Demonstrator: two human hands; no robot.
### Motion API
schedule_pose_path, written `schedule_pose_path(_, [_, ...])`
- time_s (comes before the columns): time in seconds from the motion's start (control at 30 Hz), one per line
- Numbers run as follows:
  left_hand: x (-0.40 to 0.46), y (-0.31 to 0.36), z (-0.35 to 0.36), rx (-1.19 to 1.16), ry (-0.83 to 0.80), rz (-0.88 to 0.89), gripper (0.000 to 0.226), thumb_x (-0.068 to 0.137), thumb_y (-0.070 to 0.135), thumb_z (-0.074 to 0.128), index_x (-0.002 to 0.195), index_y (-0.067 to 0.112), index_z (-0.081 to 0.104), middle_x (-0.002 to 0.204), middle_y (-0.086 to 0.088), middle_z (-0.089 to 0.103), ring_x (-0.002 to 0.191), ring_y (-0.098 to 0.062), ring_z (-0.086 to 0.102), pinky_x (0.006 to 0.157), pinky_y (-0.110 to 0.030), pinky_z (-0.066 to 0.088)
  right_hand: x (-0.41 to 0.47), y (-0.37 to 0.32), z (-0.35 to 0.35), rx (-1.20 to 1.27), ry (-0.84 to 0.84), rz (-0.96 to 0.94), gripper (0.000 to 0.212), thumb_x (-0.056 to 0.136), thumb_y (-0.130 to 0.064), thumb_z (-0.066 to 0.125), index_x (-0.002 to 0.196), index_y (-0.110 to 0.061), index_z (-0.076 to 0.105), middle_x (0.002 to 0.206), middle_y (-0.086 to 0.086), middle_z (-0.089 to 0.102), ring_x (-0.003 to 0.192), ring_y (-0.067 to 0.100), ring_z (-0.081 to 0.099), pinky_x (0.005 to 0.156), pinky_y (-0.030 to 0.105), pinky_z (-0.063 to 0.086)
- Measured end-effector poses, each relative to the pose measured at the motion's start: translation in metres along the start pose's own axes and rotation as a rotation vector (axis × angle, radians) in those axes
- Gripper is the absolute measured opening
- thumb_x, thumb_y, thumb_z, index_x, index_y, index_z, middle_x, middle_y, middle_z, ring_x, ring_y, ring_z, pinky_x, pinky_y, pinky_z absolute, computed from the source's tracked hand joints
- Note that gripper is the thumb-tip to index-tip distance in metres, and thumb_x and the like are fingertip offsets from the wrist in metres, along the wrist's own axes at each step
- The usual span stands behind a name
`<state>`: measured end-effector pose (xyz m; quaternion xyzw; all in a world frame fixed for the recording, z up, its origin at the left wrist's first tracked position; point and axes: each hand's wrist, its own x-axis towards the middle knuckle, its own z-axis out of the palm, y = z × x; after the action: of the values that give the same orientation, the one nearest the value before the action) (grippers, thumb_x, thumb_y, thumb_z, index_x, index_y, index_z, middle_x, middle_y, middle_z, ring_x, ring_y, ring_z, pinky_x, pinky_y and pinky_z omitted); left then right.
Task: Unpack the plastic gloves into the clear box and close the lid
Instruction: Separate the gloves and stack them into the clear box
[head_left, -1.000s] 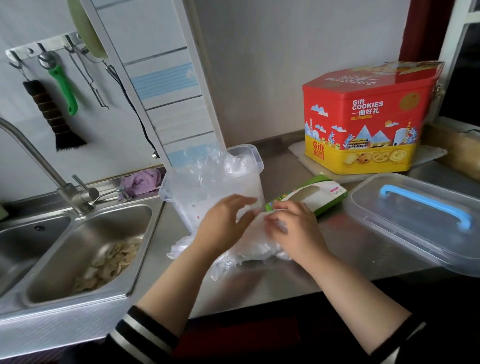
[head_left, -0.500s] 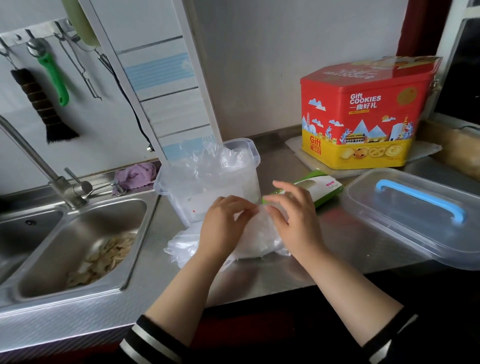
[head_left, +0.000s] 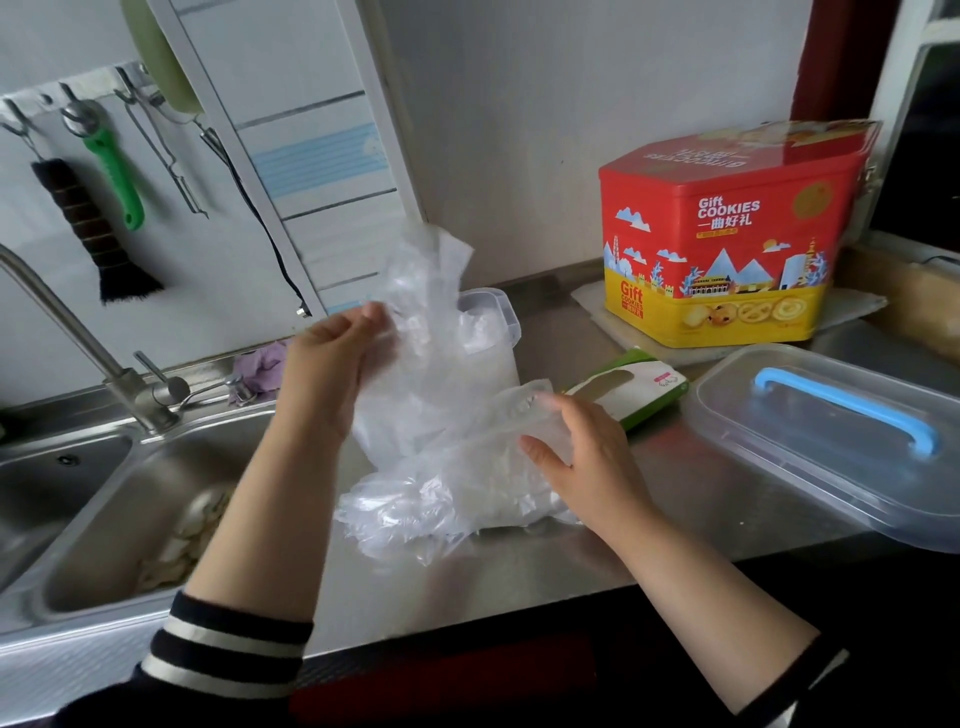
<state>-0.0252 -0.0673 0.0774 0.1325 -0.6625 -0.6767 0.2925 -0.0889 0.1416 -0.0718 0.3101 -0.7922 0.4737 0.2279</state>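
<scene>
while the left hand (head_left: 332, 364) pinches one thin clear plastic glove (head_left: 426, 291) up over the clear plastic box (head_left: 493, 332), the right hand (head_left: 582, 452) should stay pressed flat on the crumpled glove pile (head_left: 441, 499) on the steel counter (head_left: 519, 561), so only one lifts.

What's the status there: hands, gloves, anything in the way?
Left hand pinches one plastic glove lifted over the clear box. Right hand rests on the glove pile. Lid off, lying to the right. Nothing blocking.

Left grip (head_left: 332, 358) raised, right grip (head_left: 582, 452) low
</scene>
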Motion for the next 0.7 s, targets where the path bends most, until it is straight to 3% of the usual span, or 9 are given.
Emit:
schedule_pose_path(0.13, [0.016,0.035,-0.016,-0.026,0.107,0.106,0.033,0.092,0.018,0.063,0.061,0.017,0.073,0.057,0.005,0.065,0.05,-0.007,0.058,0.051,-0.019,0.051,0.001,0.001,0.0,0.017,0.0,-0.005,0.052,0.086,-0.056,0.05,0.12,-0.017,0.058,0.114,-0.005,0.064,0.104,0.017,0.059,0.092,0.04,0.048])
schedule_pose_path(0.23, [0.025,0.058,-0.017,0.208,0.248,0.344,0.009,0.088,0.026,0.07,0.082,0.023,0.076,0.068,0.008,0.068,0.061,0.0,0.059,0.064,-0.017,0.052,0.0,0.0,0.0,0.02,-0.001,0.018,0.053,0.086,-0.057,0.049,0.121,-0.018,0.058,0.114,-0.005,0.064,0.105,0.017,0.058,0.092,0.04,0.049])
schedule_pose_path(0.33, [0.039,0.059,-0.007,0.5,0.225,0.547,0.019,0.085,0.027,0.073,0.103,0.023,0.071,0.09,0.005,0.071,0.067,0.018,0.057,0.074,-0.008,0.047,0.001,0.0,0.0,0.011,0.0,0.036,0.053,0.086,-0.058,0.049,0.12,-0.018,0.059,0.112,-0.004,0.063,0.103,0.017,0.058,0.09,0.039,0.049])
schedule_pose_path(0.4, [0.05,0.044,0.003,0.666,0.149,0.514,0.021,0.084,0.028,0.074,0.103,0.021,0.074,0.092,0.007,0.07,0.067,0.02,0.055,0.071,-0.006,0.044,0.001,0.0,0.0,0.011,-0.006,0.037,0.054,0.086,-0.058,0.049,0.12,-0.017,0.059,0.112,-0.003,0.063,0.103,0.017,0.058,0.091,0.04,0.049])
schedule_pose_path(0.5, [0.068,0.01,0.012,0.881,0.011,0.391,0.021,0.085,0.028,0.072,0.102,0.016,0.076,0.098,0.001,0.073,0.084,0.002,0.062,0.07,-0.015,0.042,0.0,0.0,-0.001,0.01,-0.018,0.049,0.055,0.086,-0.058,0.047,0.12,-0.017,0.059,0.112,-0.004,0.062,0.104,0.017,0.057,0.091,0.038,0.048])
schedule_pose_path(0.7, [0.1,-0.037,0.017,1.067,-0.309,0.207,0.016,0.083,0.023,0.075,0.097,0.015,0.077,0.098,-0.001,0.073,0.091,-0.013,0.064,0.08,-0.02,0.041,0.003,0.001,0.001,-0.04,0.011,0.042,0.053,0.086,-0.057,0.049,0.113,-0.013,0.06,0.104,0.0,0.063,0.097,0.021,0.059,0.085,0.037,0.049])
